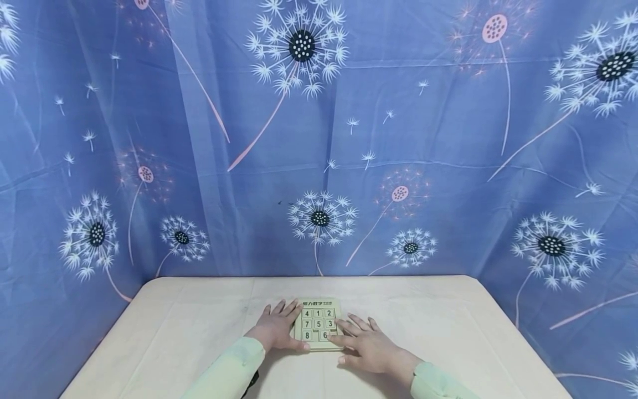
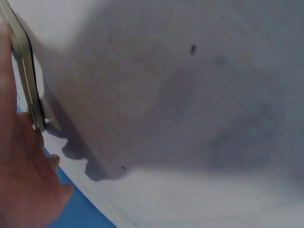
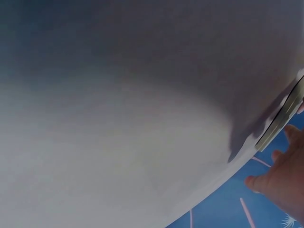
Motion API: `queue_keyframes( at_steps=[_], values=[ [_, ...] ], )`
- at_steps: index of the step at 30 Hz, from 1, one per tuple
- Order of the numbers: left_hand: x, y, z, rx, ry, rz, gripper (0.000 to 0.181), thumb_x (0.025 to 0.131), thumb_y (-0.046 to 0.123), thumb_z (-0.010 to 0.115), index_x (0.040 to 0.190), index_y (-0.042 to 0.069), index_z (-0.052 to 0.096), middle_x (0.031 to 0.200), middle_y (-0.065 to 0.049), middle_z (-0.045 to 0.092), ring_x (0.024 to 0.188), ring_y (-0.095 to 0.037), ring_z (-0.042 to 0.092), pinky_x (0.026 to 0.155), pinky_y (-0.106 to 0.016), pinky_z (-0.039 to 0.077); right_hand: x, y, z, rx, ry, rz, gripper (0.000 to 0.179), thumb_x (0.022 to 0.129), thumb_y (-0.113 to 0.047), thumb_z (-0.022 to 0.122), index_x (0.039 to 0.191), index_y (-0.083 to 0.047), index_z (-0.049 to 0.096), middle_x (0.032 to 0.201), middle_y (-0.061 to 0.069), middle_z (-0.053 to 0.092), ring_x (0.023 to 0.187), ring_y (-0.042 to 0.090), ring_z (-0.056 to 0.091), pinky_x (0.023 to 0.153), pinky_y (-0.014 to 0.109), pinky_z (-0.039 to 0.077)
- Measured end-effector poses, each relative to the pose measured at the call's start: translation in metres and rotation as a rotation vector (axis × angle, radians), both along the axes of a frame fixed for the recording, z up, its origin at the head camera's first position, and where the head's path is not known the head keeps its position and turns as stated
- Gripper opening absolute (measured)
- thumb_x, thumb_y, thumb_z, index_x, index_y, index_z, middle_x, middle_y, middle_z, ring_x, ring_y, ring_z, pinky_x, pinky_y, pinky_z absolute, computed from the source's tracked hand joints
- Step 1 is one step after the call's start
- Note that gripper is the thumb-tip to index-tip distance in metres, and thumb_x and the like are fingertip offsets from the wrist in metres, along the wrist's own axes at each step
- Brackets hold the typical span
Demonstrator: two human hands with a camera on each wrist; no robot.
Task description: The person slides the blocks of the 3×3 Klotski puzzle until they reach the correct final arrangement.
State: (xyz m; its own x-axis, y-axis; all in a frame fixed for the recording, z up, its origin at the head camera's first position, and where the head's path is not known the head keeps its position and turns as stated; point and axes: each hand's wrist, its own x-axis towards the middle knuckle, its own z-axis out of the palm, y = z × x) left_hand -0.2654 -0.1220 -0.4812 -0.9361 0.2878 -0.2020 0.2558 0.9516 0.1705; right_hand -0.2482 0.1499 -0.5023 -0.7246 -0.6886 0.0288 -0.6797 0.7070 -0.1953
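Note:
A pale green sliding number puzzle [image 1: 319, 348] lies flat on the table, with number tiles in three rows. Its top row reads 4, 1, 2 and the middle row 7, 5, 3. Below, the 8 tile [image 1: 307, 336] is at left, and the 6 tile [image 1: 325, 334] sits between the middle and right columns. My left hand [image 1: 279, 327] holds the puzzle's left side, thumb at the lower corner and index finger near the upper corner. With fingers spread, my right hand [image 1: 366, 344] reaches over the right edge, a fingertip at the 6 tile.
The table [image 1: 199, 316] has a cream cover. A blue curtain [image 1: 269, 221] printed with dandelions hangs behind it and along both sides. Small dark specks mark the cover in the left wrist view. A dark strap [image 1: 253, 380] shows beneath the left sleeve.

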Motion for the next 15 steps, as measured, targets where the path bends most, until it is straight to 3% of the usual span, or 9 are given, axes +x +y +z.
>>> queue_keyframes(
  at_steps=[15],
  values=[
    [-0.0058,-0.001,-0.0062,0.012,-0.003,0.003,0.105,0.078,0.07,0.075,0.159,0.015,0.038,0.17,-0.004,0.032,0.158,-0.035,0.027,0.13,-0.06,0.021,-0.0006,0.0055,0.0037,0.021,-0.03,-0.03,0.056,0.096,-0.06,0.057,0.148,-0.039,0.054,0.166,0.008,0.038,0.154,0.044,0.031,0.118,0.079,0.024]
  ],
)
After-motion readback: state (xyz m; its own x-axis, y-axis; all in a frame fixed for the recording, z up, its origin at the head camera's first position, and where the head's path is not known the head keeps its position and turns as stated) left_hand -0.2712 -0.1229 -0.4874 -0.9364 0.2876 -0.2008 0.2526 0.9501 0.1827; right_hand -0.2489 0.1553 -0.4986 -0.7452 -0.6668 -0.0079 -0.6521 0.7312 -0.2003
